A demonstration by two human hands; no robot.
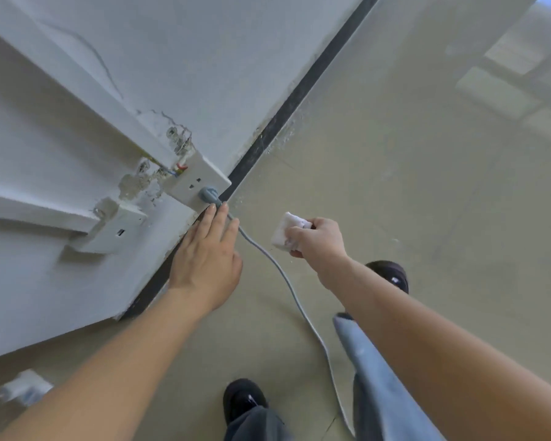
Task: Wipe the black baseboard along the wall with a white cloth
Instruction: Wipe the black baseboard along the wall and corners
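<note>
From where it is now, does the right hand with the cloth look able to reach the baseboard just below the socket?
Probably yes, but not cleanly. The right hand holds the cloth close to the baseboard, yet the left hand and the grey cable lie between them.

Grey cable (277, 265) crossing floor beside baseboard (299, 93), plug (208, 195) and socket plate (196, 183) overhanging it, far stretch unobstructed
</note>
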